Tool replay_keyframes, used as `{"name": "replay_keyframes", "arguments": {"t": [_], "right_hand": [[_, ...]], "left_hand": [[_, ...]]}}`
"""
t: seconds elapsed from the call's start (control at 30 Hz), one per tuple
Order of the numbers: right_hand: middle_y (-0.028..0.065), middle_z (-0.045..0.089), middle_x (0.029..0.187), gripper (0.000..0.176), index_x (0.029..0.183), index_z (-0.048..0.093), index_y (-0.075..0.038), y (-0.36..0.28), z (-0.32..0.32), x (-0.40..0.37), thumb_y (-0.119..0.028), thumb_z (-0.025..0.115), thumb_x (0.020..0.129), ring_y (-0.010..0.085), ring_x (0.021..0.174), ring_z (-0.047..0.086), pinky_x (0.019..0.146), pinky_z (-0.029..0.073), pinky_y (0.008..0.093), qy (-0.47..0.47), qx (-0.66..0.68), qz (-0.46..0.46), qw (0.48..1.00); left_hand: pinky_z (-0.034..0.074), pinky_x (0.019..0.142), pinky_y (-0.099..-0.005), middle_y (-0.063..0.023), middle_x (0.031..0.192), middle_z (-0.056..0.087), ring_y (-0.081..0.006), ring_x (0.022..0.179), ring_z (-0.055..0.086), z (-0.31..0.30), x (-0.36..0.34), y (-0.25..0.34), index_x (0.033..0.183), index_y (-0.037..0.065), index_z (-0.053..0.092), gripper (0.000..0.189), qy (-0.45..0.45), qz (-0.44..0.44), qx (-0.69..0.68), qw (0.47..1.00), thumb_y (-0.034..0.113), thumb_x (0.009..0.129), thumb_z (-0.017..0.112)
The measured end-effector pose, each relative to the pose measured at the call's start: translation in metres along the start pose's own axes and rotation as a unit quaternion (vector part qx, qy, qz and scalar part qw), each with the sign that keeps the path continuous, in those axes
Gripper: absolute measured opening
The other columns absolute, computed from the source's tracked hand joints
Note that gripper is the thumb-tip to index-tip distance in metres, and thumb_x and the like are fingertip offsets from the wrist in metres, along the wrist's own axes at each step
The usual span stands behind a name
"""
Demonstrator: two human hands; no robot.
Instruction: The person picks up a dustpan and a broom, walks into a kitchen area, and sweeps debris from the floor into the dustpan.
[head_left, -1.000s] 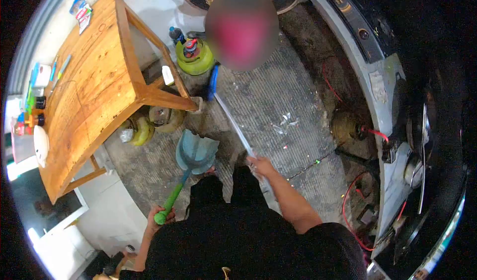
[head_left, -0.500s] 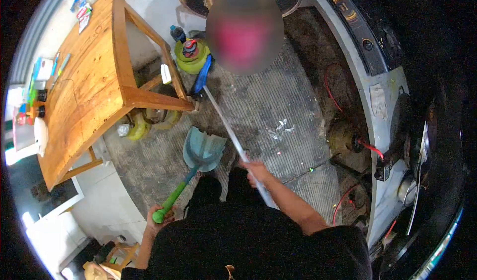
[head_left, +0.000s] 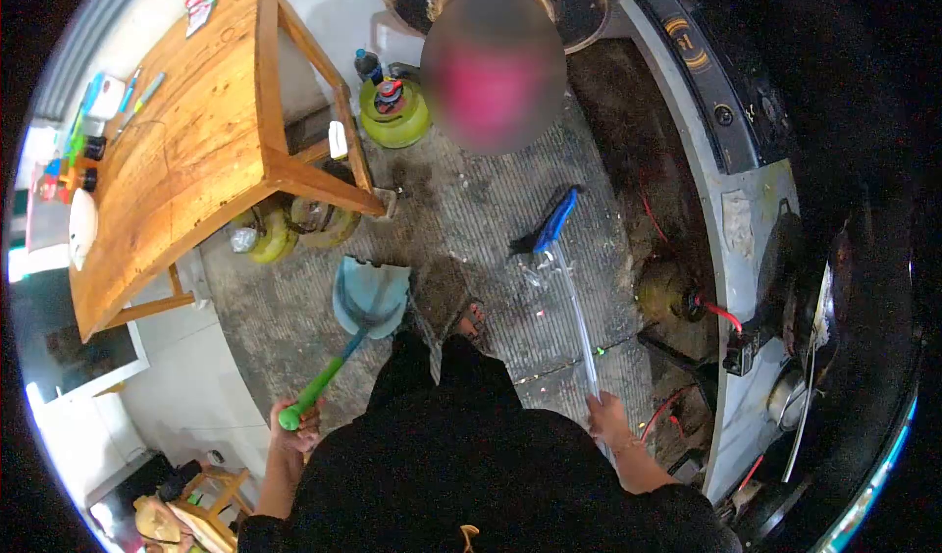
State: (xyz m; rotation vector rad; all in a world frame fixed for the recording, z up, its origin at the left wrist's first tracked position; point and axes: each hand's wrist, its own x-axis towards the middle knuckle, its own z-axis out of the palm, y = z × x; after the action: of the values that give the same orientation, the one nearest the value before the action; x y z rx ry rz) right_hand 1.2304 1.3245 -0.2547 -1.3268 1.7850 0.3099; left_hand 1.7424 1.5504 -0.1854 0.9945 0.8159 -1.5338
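My left hand [head_left: 295,428] is closed around the green handle of a dustpan [head_left: 371,296], whose pale blue pan rests on the grey ribbed floor mat just ahead of my feet. In my right hand [head_left: 608,420] is the light-coloured stick of a broom [head_left: 575,313]. The broom's blue head [head_left: 556,221] is down on the mat, right of centre. Scraps of clear plastic litter [head_left: 539,272] lie right by the broom head. Smaller bits are scattered across the mat.
A wooden table [head_left: 196,111] stands at left, gas cylinders [head_left: 263,237] under it. Another green gas cylinder [head_left: 396,116] is by the wall near a blurred round patch. At right runs a stove counter [head_left: 760,219] with a red hose [head_left: 721,314] below.
The broom has swung from the table leg over to the right, its head now at the plastic litter. My right hand moved right and down. The dustpan shifted slightly left in view.
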Motion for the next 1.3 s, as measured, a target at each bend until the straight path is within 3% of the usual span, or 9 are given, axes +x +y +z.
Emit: {"name": "replay_keyframes", "arguments": {"t": [0.17,0.27,0.37,0.43,0.53,0.77,1.03,1.13,1.3], "right_hand": [[0.0060,0.050,0.054,0.025,0.095,0.051,-0.002,-0.065,-0.044,-0.021,-0.021,0.055,0.078,0.0142,0.041,0.049,0.036,0.041,0.0293,-0.164,0.138,0.000,0.977],[0.0027,0.047,0.053,0.014,0.087,0.053,-0.002,-0.127,-0.051,-0.046,-0.012,0.058,0.078,0.0123,0.041,0.045,0.036,0.035,0.0275,-0.145,0.164,-0.003,0.976],[0.0057,0.053,0.060,0.026,0.089,0.056,0.000,-0.094,-0.043,0.004,-0.023,0.057,0.077,0.0126,0.045,0.051,0.035,0.043,0.0308,-0.239,0.031,0.005,0.970],[0.0118,0.058,0.069,0.029,0.086,0.056,-0.001,-0.094,-0.042,0.032,-0.028,0.055,0.077,0.0218,0.053,0.058,0.044,0.047,0.0369,-0.235,-0.067,-0.031,0.969],[0.0228,0.056,0.072,0.033,0.084,0.055,-0.001,-0.133,-0.038,0.033,-0.033,0.046,0.082,0.0418,0.075,0.053,0.065,0.042,0.0459,-0.026,-0.268,-0.124,0.955],[0.0229,0.056,0.075,0.031,0.091,0.054,-0.003,-0.151,-0.007,0.061,-0.031,0.043,0.083,0.0411,0.074,0.053,0.065,0.042,0.0479,0.009,-0.267,-0.179,0.947],[0.0205,0.058,0.075,0.025,0.090,0.050,-0.005,-0.233,0.056,0.150,-0.027,0.043,0.083,0.0386,0.070,0.057,0.062,0.044,0.0490,0.052,-0.284,-0.246,0.925],[0.0212,0.058,0.079,0.028,0.099,0.050,-0.007,-0.247,0.053,0.165,-0.029,0.042,0.083,0.0383,0.074,0.056,0.064,0.044,0.0481,0.005,-0.287,-0.262,0.922],[0.0215,0.058,0.080,0.030,0.100,0.050,-0.006,-0.224,0.009,0.171,-0.030,0.044,0.083,0.0381,0.075,0.056,0.065,0.044,0.0473,-0.005,-0.344,-0.250,0.905]], "left_hand": [[0.029,0.034,-0.0215,-0.0016,0.051,0.041,-0.0118,0.037,0.036,-0.007,0.025,0.008,0.092,-0.007,0.046,0.049,0.003,-0.006,-0.058,0.998,0.035,0.066,0.048],[0.030,0.034,-0.0214,-0.0012,0.052,0.040,-0.0116,0.037,0.036,-0.017,0.026,0.008,0.092,-0.007,0.046,0.049,0.026,0.016,-0.116,0.993,0.035,0.066,0.048],[0.031,0.034,-0.0215,-0.0010,0.051,0.040,-0.0110,0.037,0.035,-0.038,0.028,0.012,0.091,-0.008,0.047,0.048,-0.021,0.024,-0.078,0.996,0.033,0.066,0.049],[0.031,0.034,-0.0211,-0.0008,0.051,0.040,-0.0106,0.037,0.035,-0.036,0.021,0.008,0.090,-0.008,0.048,0.047,0.005,0.051,-0.099,0.994,0.032,0.066,0.049],[0.031,0.034,-0.0210,-0.0013,0.050,0.040,-0.0107,0.037,0.035,-0.030,0.018,0.001,0.090,-0.008,0.049,0.047,0.028,0.081,-0.106,0.991,0.032,0.066,0.049],[0.030,0.035,-0.0215,-0.0022,0.051,0.039,-0.0111,0.039,0.036,-0.062,0.034,0.010,0.091,-0.008,0.049,0.048,-0.050,0.033,-0.117,0.991,0.033,0.065,0.049],[0.029,0.038,-0.0230,-0.0021,0.054,0.039,-0.0117,0.043,0.035,-0.047,0.035,0.038,0.096,-0.009,0.045,0.052,0.094,0.070,-0.006,0.993,0.033,0.066,0.049],[0.030,0.038,-0.0232,-0.0022,0.054,0.040,-0.0118,0.043,0.036,-0.048,0.039,0.045,0.093,-0.008,0.047,0.049,-0.004,0.001,-0.115,0.993,0.033,0.066,0.049],[0.029,0.037,-0.0217,-0.0028,0.053,0.042,-0.0120,0.039,0.035,-0.022,0.045,0.029,0.089,-0.008,0.048,0.046,0.015,0.024,-0.091,0.995,0.032,0.067,0.049]]}}
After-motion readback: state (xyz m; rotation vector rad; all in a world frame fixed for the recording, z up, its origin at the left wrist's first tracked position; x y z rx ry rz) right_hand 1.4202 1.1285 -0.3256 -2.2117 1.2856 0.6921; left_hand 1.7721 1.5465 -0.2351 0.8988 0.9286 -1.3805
